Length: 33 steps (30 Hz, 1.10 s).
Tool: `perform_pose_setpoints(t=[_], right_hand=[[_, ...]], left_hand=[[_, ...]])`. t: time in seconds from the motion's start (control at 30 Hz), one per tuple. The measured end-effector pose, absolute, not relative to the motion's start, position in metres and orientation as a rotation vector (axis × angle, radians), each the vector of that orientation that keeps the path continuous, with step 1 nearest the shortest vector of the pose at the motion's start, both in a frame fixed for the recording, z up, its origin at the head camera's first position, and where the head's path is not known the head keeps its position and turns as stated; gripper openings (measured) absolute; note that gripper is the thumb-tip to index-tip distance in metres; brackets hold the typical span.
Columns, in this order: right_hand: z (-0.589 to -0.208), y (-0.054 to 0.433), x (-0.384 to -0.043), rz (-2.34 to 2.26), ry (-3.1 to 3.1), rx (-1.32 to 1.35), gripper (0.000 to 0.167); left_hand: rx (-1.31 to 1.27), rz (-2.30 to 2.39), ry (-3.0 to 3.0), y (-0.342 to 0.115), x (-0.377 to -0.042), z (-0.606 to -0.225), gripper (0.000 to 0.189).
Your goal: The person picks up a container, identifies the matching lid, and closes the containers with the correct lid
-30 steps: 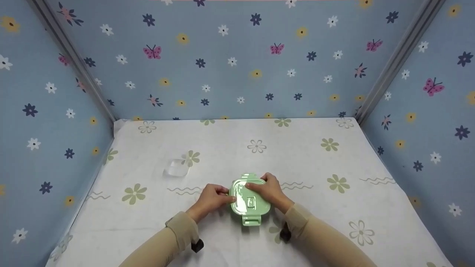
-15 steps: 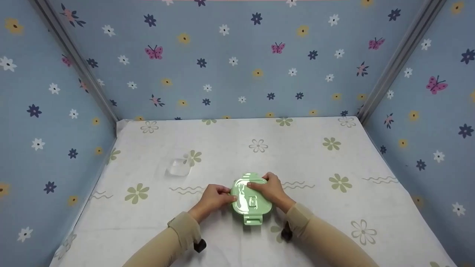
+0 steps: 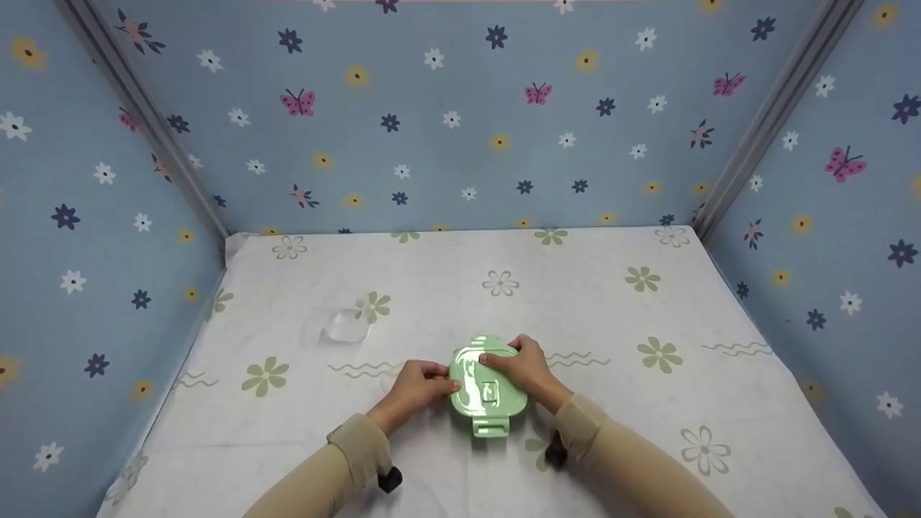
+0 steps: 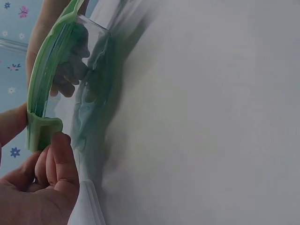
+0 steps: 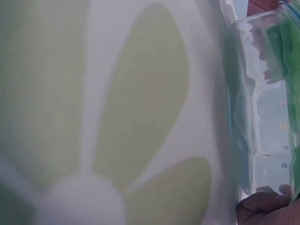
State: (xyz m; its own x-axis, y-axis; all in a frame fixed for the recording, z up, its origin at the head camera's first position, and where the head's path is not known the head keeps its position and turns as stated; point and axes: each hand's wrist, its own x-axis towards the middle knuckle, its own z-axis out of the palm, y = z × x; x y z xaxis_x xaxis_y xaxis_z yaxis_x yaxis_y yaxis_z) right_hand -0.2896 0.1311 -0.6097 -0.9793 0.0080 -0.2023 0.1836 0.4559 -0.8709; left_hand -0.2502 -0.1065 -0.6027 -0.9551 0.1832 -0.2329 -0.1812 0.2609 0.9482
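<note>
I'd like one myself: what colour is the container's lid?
The lid is light green; the head view shows it best.

There are two hands (image 3: 411, 388) (image 3: 529, 370), one green-lidded container (image 3: 478, 396) and, seemingly, one clear dish (image 3: 347, 327).

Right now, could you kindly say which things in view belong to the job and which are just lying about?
Seemingly in the job:
pale green, rounded-square, plastic-looking lid
clear, box-shaped container beneath it, glass or plastic

Seemingly lying about:
small clear squarish dish, untouched, material unclear

The green lid (image 3: 476, 397) looks like smooth, glossy plastic; the container (image 5: 243, 117) is transparent and shiny; the sleeves (image 3: 626, 453) are matt cloth.
</note>
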Motion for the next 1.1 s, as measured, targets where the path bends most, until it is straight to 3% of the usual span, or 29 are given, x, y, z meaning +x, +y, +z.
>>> perform_pose_setpoints(t=[1.1], right_hand=[[-0.608,0.134,-0.29,-1.499,2.556,0.13,0.05]], left_hand=[[0.014,1.725,2.103,-0.103,-0.238,-0.596,0.052]])
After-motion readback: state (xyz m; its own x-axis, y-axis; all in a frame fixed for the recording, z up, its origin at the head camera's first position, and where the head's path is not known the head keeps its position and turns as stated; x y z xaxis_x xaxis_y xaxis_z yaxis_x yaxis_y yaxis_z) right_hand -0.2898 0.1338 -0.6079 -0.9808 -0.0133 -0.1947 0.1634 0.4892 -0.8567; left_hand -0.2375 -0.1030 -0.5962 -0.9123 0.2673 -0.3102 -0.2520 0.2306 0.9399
